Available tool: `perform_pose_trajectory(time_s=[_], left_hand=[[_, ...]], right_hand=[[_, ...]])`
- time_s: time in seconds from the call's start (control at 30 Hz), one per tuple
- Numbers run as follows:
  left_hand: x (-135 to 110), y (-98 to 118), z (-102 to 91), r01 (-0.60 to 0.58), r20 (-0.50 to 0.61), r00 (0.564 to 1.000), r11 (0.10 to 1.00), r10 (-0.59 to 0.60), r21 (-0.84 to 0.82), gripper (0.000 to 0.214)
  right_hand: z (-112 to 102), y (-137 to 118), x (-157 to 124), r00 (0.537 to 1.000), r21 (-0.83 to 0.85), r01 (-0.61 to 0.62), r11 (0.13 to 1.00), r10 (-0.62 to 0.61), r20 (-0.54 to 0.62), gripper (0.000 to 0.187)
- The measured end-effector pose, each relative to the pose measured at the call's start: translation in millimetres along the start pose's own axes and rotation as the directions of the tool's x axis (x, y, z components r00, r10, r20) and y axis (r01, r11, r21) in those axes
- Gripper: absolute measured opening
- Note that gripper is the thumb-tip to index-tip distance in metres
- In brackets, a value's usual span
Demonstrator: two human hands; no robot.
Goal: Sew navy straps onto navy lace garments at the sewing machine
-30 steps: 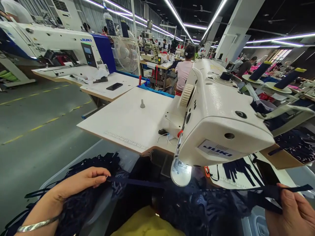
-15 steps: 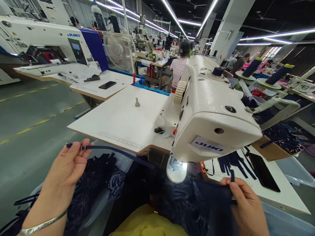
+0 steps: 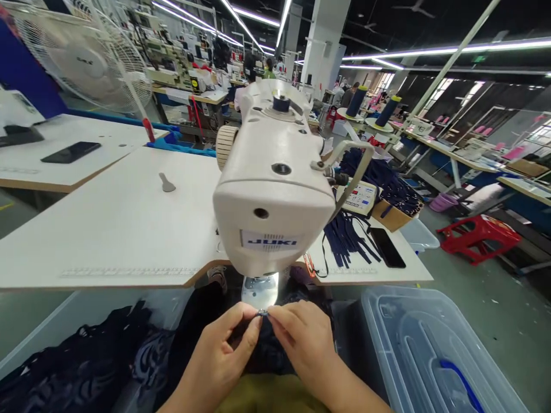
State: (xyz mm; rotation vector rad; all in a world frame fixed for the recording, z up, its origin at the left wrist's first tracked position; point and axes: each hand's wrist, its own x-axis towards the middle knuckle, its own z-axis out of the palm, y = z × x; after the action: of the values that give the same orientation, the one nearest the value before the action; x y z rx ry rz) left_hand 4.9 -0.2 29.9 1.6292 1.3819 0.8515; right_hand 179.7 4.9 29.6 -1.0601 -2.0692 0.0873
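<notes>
My left hand (image 3: pixel 230 347) and my right hand (image 3: pixel 301 338) meet in front of the sewing machine's lit needle area (image 3: pixel 259 289). Thumb and forefinger of each are closed in a pinch on one short bit of navy strap (image 3: pixel 262 313), which looks to have a small slider on it. Most of that strap is covered by my fingertips. Dark navy fabric (image 3: pixel 271 347) hangs below and behind my hands, over my lap. Above them stands the white JUKI sewing machine head (image 3: pixel 275 201).
Left of my lap, a clear bin (image 3: pixel 172 304) holds dark garments; a lidded plastic box (image 3: pixel 413 310) stands right. On the white table (image 3: pixel 142 229) lies a metal key-shaped piece (image 3: pixel 166 183). Navy straps (image 3: pixel 344 238), a phone (image 3: pixel 387 248) and a carton (image 3: pixel 391 217) sit right of the machine.
My hands were wide apart, the left pinching the navy strap by its slider, the right a strap end with the fabric. They have come together in front of the machine. My view has turned right.
</notes>
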Motion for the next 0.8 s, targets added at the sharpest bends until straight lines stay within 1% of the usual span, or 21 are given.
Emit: perform_pose_trajectory(time_s=[0.07, 0.1, 0.13, 0.17, 0.23, 0.27, 0.3, 0.33, 0.4, 0.5, 0.53, 0.6, 0.67, 0.7, 0.73, 0.8], left_hand=[[0.5, -1.6, 0.2, -0.134, -0.074, 0.987, 0.983, 0.145, 0.128, 0.021], [0.7, -2.3, -0.3, -0.223, -0.102, 0.963, 0.950, 0.250, 0.219, 0.018], [0.8, -2.6, -1.0, -0.315, -0.115, 0.923, 0.892, 0.368, 0.324, 0.016], [0.9, -2.7, -1.8, -0.397, -0.109, 0.868, 0.808, 0.485, 0.436, 0.015], [1.2, -2.2, -3.5, -0.496, -0.048, 0.744, 0.598, 0.667, 0.630, 0.018], [1.2, -1.9, -4.1, -0.514, -0.005, 0.696, 0.503, 0.718, 0.694, 0.019], [1.0, -1.8, -4.3, -0.523, 0.034, 0.664, 0.430, 0.747, 0.736, 0.021], [0.7, -1.9, -4.1, -0.526, 0.067, 0.650, 0.384, 0.757, 0.759, 0.022], [-0.2, -2.6, -2.7, -0.519, 0.097, 0.649, 0.346, 0.755, 0.781, 0.022], [-1.5, -4.3, -0.2, -0.466, 0.052, 0.655, 0.348, 0.754, 0.813, 0.021], [-1.7, -4.6, 0.2, -0.449, 0.034, 0.651, 0.349, 0.758, 0.822, 0.022], [-1.6, -4.9, -0.1, -0.441, 0.036, 0.662, 0.350, 0.749, 0.827, 0.024], [-1.2, -5.0, -1.2, -0.457, 0.057, 0.676, 0.357, 0.735, 0.815, 0.025], [-1.0, -4.8, -1.7, -0.466, 0.066, 0.681, 0.362, 0.729, 0.807, 0.025], [-0.9, -4.7, -2.0, -0.473, 0.070, 0.684, 0.368, 0.726, 0.801, 0.025], [-0.9, -4.1, -1.2, -0.479, 0.061, 0.680, 0.381, 0.730, 0.791, 0.025]], right_hand=[[0.3, -1.3, 0.8, 0.999, -0.102, 0.042, 0.994, -0.045, -0.025, 0.014], [0.4, -2.2, 1.6, 0.998, -0.145, 0.049, 0.988, -0.056, -0.040, 0.014], [0.7, -3.2, 2.5, 0.997, -0.178, 0.049, 0.983, -0.059, -0.050, 0.013], [1.2, -4.3, 3.3, 0.997, -0.201, 0.044, 0.979, -0.056, -0.056, 0.013], [3.3, -6.3, 4.4, 0.997, -0.223, 0.013, 0.975, -0.028, -0.065, 0.014], [4.9, -7.2, 4.6, 0.997, -0.218, -0.008, 0.976, -0.008, -0.071, 0.015], [6.8, -7.8, 4.4, 0.997, -0.202, -0.033, 0.979, 0.018, -0.077, 0.015], [8.7, -8.3, 3.9, 0.996, -0.176, -0.057, 0.983, 0.043, -0.082, 0.015], [11.7, -8.6, 2.3, 0.994, -0.094, -0.088, 0.992, 0.080, -0.080, 0.016], [9.7, -7.2, 0.4, 0.996, 0.063, -0.084, 0.994, 0.085, -0.006, 0.021], [6.7, -6.1, 0.3, 0.994, 0.123, -0.102, 0.987, 0.098, 0.042, 0.023], [-1.8, -3.0, 1.3, 0.972, 0.223, -0.193, 0.955, 0.155, 0.176, 0.026], [-10.9, 0.7, 3.5, 0.931, 0.252, -0.277, 0.927, 0.194, 0.309, 0.031], [-14.6, 2.5, 4.8, 0.919, 0.245, -0.287, 0.926, 0.194, 0.344, 0.031], [-17.3, 4.0, 5.8, 0.919, 0.232, -0.273, 0.934, 0.182, 0.349, 0.029], [-19.1, 6.0, 6.9, 0.940, 0.207, -0.238, 0.949, 0.171, 0.294, 0.019]])
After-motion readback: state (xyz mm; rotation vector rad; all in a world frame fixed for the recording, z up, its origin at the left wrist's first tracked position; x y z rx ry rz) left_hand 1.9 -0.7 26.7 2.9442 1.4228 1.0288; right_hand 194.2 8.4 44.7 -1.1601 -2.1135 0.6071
